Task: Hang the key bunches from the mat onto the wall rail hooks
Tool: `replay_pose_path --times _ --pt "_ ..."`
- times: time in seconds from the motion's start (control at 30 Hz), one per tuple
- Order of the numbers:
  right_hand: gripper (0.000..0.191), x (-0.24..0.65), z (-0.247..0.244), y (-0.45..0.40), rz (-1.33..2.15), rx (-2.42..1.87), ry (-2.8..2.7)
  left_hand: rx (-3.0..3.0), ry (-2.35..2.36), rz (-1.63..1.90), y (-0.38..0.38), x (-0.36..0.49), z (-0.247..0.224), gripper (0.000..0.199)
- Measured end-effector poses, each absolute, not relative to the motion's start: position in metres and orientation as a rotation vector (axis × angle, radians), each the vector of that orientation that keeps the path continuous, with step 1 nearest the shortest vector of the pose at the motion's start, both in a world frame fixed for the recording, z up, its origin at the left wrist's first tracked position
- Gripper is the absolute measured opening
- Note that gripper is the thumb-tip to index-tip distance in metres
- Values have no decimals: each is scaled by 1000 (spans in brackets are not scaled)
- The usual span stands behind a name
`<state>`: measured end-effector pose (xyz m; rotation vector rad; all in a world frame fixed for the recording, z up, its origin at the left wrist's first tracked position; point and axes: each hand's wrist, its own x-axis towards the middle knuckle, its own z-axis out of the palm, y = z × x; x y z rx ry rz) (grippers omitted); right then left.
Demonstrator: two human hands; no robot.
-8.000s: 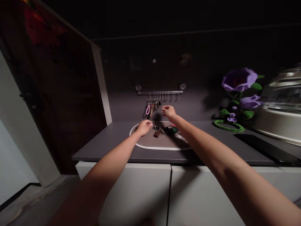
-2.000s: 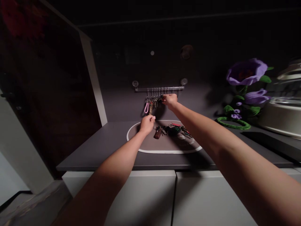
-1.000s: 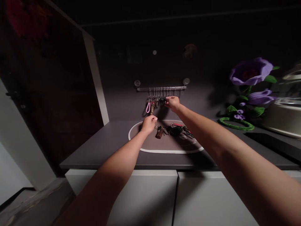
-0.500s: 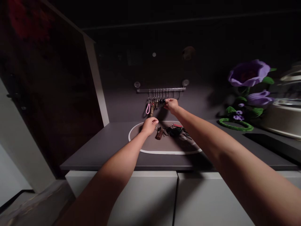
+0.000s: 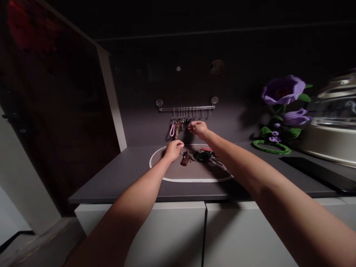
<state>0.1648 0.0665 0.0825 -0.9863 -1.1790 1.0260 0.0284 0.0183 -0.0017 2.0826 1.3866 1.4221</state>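
Observation:
Small bunches of keys hang side by side from a clear hook rail on the dark wall. At the left end hang a pink loop strap and a brown lettered tag. My right hand is at the right end of this row, its fingertips pinched on keys there. My left hand hovers lower, fingers closed, over the left part of the mat; what is inside it, if anything, is hidden. Beside it lie keys with a brown fob and a dark tangled bunch.
The oval mat with a white rim rests on a dark counter above white cabinets. To the right are a purple flower decoration, a pale rounded appliance and a flat black object. A dark door stands left.
My right hand has lowered slightly beside the hanging keys. My left hand stays closed in about the same place over the mat. The whole view has shifted a little.

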Motion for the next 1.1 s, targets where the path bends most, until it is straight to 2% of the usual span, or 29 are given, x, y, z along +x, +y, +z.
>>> replay_pose_path --times 0.7,0.83,1.1 --pt "9 164 56 33 1131 -988 -1388 2061 1385 1442 15 28 2 13" --pt "11 170 44 28 1002 -1065 -1505 2059 1390 1442 16 27 0 13" --pt "16 180 26 32 446 -1312 -1951 2040 1423 1412 12 26 1 14"
